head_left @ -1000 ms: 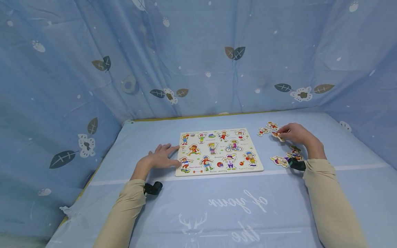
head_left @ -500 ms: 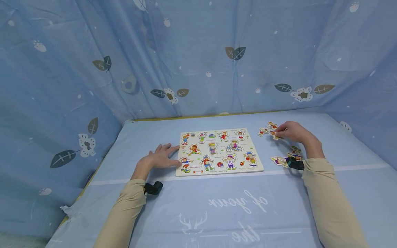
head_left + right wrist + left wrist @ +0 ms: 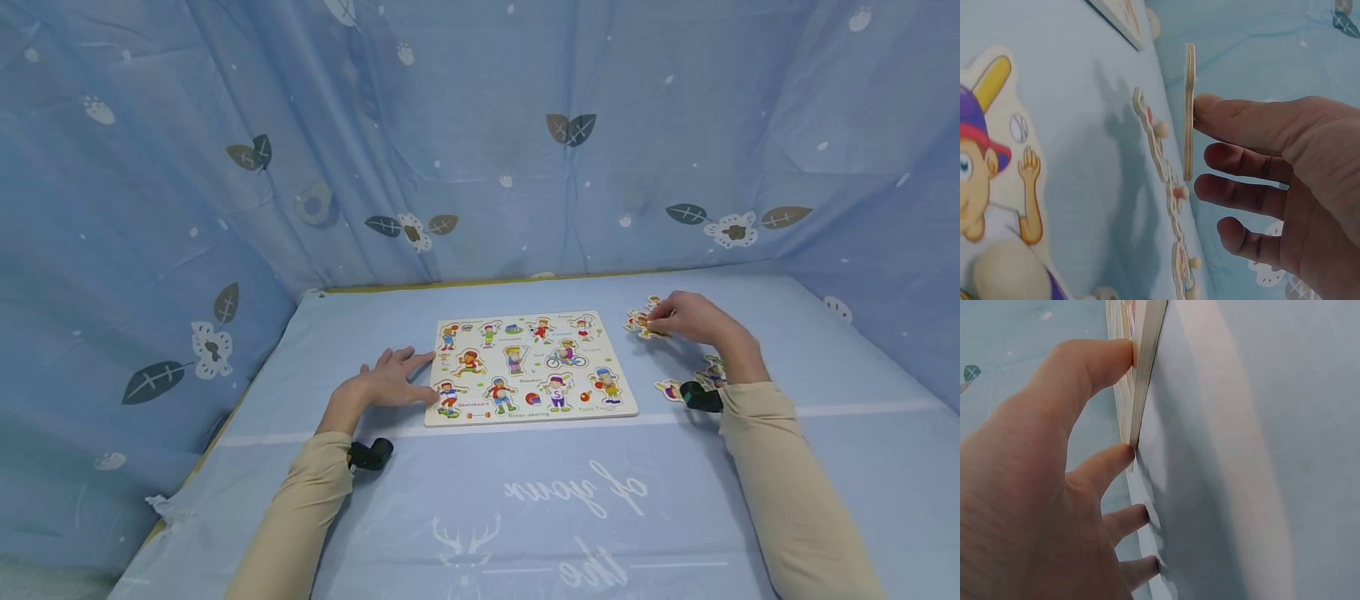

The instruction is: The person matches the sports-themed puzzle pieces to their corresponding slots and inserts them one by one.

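Note:
A wooden puzzle board [image 3: 528,416] with cartoon sport figures lies on the blue cloth. My left hand [image 3: 408,377] rests flat beside it. Its straight fingers [image 3: 1107,464] touch the board's left edge [image 3: 1146,369]. My right hand [image 3: 660,319] is just past the board's far right corner. It pinches a thin wooden puzzle piece [image 3: 1189,112] by its edge, and the piece [image 3: 649,322] is lifted off the cloth. The thumb is hidden behind the piece in the right wrist view.
Loose figure pieces lie on the cloth right of the board: one [image 3: 668,389] near my right wrist, another [image 3: 712,367] beside it, a baseball figure [image 3: 991,206] and a row of small ones [image 3: 1163,159]. Patterned blue curtains [image 3: 480,142] close in the table.
My right hand has moved left toward the board's far right corner, carrying the piece up off the cloth. The left hand has not moved.

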A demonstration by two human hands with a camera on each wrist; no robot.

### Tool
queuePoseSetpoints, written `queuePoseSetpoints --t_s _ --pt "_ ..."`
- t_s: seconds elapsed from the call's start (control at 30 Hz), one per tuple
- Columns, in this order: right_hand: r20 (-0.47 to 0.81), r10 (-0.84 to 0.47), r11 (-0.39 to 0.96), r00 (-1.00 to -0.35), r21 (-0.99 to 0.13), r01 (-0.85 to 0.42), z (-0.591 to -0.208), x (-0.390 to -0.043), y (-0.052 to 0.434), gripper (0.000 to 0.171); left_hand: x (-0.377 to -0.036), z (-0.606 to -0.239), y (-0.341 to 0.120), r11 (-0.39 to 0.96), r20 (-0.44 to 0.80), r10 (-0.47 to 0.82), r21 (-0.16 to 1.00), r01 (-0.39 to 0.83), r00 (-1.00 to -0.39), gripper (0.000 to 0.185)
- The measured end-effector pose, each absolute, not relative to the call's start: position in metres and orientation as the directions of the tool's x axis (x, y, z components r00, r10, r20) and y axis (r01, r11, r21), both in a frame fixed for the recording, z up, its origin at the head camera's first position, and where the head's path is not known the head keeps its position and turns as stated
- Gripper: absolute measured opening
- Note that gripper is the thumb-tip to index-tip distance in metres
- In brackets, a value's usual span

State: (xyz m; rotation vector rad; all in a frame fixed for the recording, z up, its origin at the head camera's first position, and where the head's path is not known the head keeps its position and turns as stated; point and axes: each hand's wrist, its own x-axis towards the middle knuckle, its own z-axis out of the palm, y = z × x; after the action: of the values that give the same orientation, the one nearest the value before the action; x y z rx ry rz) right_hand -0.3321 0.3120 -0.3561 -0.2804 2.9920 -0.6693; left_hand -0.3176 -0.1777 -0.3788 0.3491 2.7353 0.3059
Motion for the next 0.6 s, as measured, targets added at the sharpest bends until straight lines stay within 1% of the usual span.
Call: queuePoseSetpoints --t_s 0.1,0.27,0.6 --pt "-0.008 -0.211 0.890 -0.977 -0.414 -0.189 -0.354 -0.333 0.305 0.029 -0.318 -0.378 -0.178 0.947 -0.328 0.277 0.254 0.198 -0.903 0.086" --pt "-0.024 -0.205 0.889 -0.978 -0.422 -0.176 -0.353 -0.336 0.288 0.028 -0.317 -0.376 -0.178 0.947 -0.328 0.276 0.252 0.197 -0.904 0.087" --pt "-0.053 -0.218 0.917 -0.975 -0.353 -0.186 -0.349 -0.336 0.263 0.026 -0.317 -0.378 -0.177 0.944 -0.322 0.284 0.258 0.205 -0.903 0.087"
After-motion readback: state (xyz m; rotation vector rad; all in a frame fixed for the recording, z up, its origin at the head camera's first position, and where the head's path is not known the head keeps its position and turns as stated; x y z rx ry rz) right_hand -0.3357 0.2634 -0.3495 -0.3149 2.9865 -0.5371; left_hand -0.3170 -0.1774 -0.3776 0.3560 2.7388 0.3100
